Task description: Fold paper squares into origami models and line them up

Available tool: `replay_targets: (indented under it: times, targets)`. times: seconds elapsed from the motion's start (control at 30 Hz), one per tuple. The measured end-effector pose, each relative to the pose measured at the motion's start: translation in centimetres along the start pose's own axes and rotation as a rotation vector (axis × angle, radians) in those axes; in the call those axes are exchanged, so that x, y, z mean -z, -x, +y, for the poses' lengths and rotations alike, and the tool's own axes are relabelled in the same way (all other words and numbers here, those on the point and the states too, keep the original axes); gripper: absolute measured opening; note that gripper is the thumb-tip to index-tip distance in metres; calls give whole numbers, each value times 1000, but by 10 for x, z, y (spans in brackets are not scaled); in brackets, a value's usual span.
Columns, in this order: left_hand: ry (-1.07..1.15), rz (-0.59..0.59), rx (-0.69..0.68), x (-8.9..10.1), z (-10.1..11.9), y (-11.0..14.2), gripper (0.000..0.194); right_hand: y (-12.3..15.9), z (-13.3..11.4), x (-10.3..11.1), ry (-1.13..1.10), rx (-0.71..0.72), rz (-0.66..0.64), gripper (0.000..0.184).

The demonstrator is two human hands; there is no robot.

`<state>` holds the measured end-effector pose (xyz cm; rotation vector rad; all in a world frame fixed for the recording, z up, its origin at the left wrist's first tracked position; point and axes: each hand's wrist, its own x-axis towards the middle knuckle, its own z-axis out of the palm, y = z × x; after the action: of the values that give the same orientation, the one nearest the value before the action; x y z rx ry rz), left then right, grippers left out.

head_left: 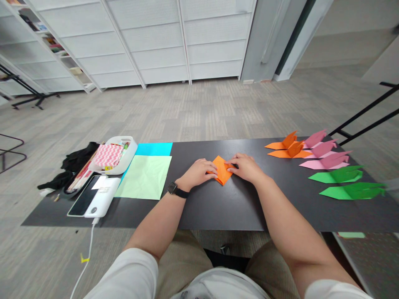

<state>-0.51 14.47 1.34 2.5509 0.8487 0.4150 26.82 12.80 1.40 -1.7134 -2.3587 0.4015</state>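
Left hand [199,172] and right hand [246,167], nearly closed, pinch a part-folded orange paper diamond [223,171]; orange, pink, green paper birds [338,175] look finished.

The left hand [201,172] and right hand [245,166] cover opposite side corners of the orange paper [222,171] between them. Left of the left hand, a pale green sheet [145,176] hides much of a blue sheet [156,149]; farther left, the white device's [102,197] print is too small to read.
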Motion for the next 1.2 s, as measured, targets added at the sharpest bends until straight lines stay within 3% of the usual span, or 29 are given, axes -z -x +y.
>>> replay_targets:
  times: [0.13, 0.2, 0.33, 0.53, 0.73, 0.87, 1.0, 1.2]
  targets:
    - [0, 75, -38, -2, 4, -2, 16, -1, 3, 1, -49, 16, 17, 28]
    - [29, 153, -22, -3, 5, -3, 18, -1, 5, 3, -126, 34, 50, 36]
    - [93, 328, 37, -3, 8, -3, 16, 0, 5, 8, -256, 176, 107, 42]
    - [139, 474, 71, -3, 13, -2, 15, 0, -3, 3, -230, 248, 118, 39]
    - [134, 450, 76, -1, 19, -1, 9, -6, -5, -9, -129, 175, 154, 31]
    - [-10, 382, 212, -2, 18, -1, 32, -7, -4, -9, -110, 190, 197, 36]
    - [-111, 326, 365, -6, 14, -3, 20, -6, -6, -9, -86, 217, 228, 39]
    - [-103, 327, 392, -8, 10, -3, 21, -5, -9, -13, -78, 199, 232, 32]
